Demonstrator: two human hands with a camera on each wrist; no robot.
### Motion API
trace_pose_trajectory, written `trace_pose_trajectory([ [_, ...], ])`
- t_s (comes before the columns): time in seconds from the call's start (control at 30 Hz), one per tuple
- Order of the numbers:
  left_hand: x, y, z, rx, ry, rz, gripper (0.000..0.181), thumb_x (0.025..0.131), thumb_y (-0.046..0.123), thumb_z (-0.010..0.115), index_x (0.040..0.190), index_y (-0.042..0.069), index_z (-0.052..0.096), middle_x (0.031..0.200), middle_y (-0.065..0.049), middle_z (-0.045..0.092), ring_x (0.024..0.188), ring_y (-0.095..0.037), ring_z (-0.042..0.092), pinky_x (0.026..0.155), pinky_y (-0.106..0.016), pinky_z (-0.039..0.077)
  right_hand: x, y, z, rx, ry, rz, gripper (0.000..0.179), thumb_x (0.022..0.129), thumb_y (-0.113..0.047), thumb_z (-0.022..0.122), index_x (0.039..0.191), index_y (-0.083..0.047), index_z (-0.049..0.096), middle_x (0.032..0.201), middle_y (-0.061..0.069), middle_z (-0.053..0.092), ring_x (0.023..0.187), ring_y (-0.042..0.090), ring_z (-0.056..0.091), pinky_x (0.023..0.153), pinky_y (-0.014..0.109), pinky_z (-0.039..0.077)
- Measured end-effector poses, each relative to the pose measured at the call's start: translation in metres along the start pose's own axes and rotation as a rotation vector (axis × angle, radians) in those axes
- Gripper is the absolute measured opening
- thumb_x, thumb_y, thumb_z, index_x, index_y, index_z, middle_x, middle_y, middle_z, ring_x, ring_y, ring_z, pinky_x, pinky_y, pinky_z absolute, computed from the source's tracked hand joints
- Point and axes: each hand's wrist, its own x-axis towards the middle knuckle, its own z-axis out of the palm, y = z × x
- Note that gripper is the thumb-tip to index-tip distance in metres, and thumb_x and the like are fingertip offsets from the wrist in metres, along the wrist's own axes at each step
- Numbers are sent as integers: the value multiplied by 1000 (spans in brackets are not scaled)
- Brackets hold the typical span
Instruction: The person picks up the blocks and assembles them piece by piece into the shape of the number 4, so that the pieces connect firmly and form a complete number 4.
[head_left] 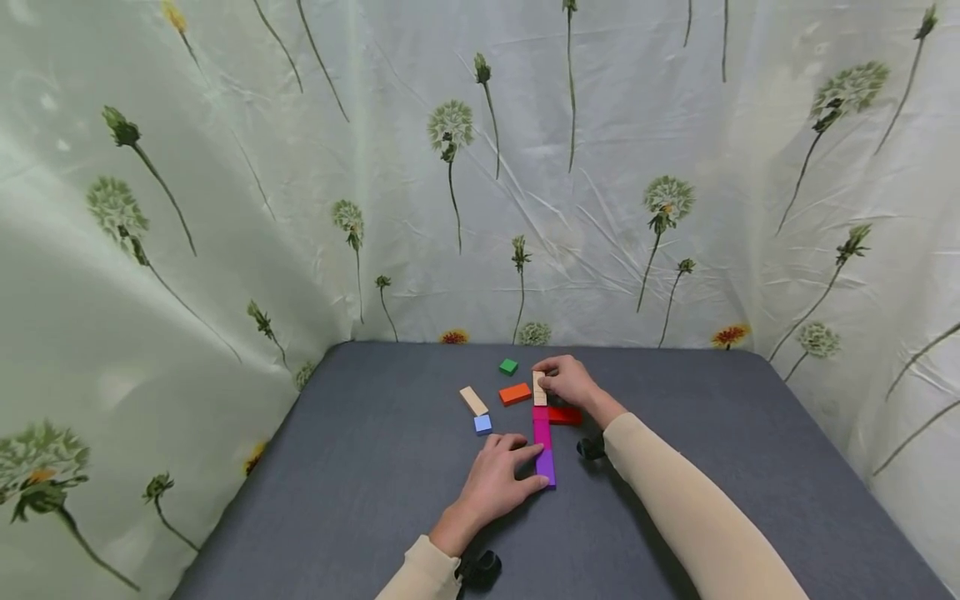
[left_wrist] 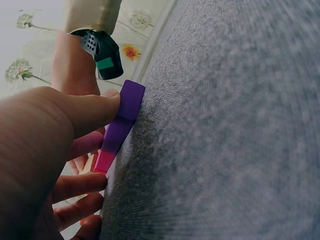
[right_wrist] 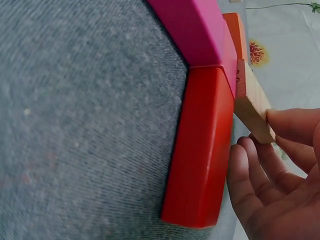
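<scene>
A purple block [head_left: 545, 468] and a magenta block [head_left: 542, 429] lie end to end in a row. My left hand [head_left: 498, 477] is along the row's left side, thumb touching the purple block and forefinger reaching the joint between the two; its other fingers are loosely spread. At the row's far end my right hand [head_left: 572, 382] pinches a plain wooden block [head_left: 539, 388] between thumb and fingers. In the right wrist view that wooden block [right_wrist: 252, 102] sits close against the magenta end. A red block [right_wrist: 197, 150] extends sideways from the magenta block, nearer me than the right hand.
Left of the row lie an orange block [head_left: 515, 394], a small green block [head_left: 508, 367], another plain wooden block [head_left: 473, 401] and a small blue block [head_left: 483, 425]. The grey table [head_left: 337, 500] ends at a flower-patterned curtain [head_left: 480, 208] behind and at the sides.
</scene>
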Motion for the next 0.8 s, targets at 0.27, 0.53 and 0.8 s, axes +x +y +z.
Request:
trace_pose_trajectory([
  [0.27,0,1,1,-4,-6,-18,54,88,53,73,137,32,64,138,-1,57,121,-23,46,96,-49,45,-3,1,1,-48,-45,-38,37,98,-12,65,134,-1,63,125,15,65,100,24,64,79,38,53],
  [0.53,0,1,1,-1,-3,-20,53,88,53,72,136,32,65,138,-1,57,121,-23,46,96,-49,44,-3,0,0,-156,-93,-32,44,95,-12,68,137,-3,61,136,16,59,114,28,58,89,44,49],
  [0.8,-1,2,1,-4,-5,-28,54,88,53,73,137,31,65,139,-2,56,122,-23,45,97,-49,44,-5,3,0,-160,-119,-35,46,96,-12,68,140,-4,59,143,17,53,120,29,53,93,46,47],
])
